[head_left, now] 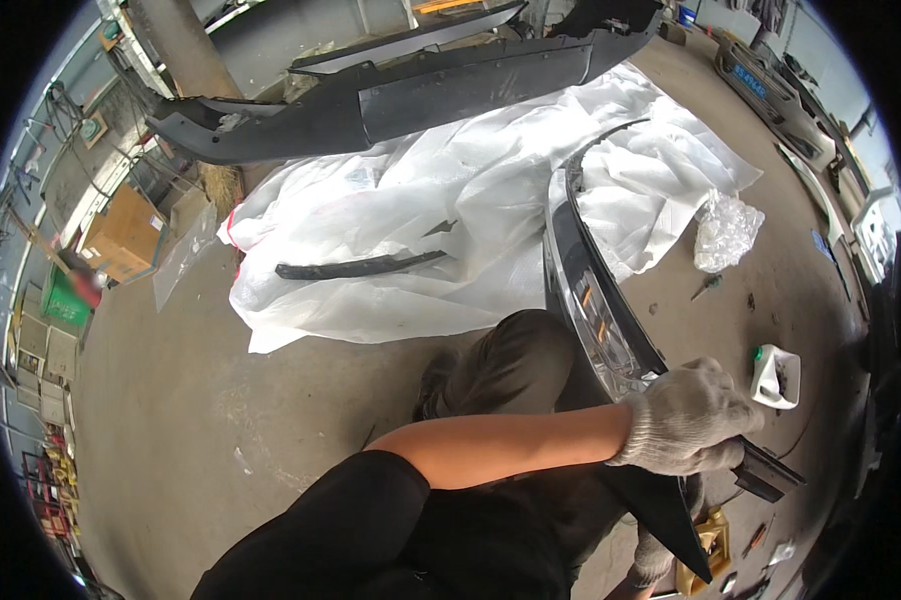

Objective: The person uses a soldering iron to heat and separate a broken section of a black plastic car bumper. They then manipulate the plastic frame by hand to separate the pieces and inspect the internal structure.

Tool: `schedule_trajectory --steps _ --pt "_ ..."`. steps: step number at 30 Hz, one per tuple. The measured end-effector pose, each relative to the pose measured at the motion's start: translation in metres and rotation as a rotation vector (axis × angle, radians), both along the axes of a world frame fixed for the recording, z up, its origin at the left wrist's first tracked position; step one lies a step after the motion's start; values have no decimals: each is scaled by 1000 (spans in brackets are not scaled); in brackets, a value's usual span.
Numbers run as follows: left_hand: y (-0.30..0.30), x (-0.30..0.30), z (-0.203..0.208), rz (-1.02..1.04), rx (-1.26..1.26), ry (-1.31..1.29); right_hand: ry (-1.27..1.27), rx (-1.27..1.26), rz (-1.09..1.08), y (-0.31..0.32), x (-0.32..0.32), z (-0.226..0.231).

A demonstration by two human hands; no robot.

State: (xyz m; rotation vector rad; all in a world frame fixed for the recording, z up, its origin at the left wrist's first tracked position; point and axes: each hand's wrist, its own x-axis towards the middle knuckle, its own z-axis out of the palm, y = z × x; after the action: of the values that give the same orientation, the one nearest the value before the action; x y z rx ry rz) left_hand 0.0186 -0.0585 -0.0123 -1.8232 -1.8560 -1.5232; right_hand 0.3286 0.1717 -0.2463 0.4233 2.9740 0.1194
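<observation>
One head-worn fisheye looks down over the floor (201,430).

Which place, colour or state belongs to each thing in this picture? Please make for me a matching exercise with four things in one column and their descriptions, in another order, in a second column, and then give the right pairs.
Column one
1. left hand
2. shiny part
3. strip
4. box

Column two
A. lying dark on the white sheet
B. brown, at the left side of the view
C. gloved
D. long and curved, with orange marks

Right pairs: 1-C, 2-D, 3-A, 4-B
</observation>
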Motion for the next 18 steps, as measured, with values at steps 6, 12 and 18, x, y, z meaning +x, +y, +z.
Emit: schedule_trajectory --steps 6,12,18 --pt "-47 -4 -28 298 -306 63 587 -1343 -283 -71 -44 66" --pt "-90 -14 -76 657 -225 -58 752 -2040 -86 -132 -123 153" --pt "-155 -30 -63 727 -197 -307 590 -1258 380 -152 -186 200"
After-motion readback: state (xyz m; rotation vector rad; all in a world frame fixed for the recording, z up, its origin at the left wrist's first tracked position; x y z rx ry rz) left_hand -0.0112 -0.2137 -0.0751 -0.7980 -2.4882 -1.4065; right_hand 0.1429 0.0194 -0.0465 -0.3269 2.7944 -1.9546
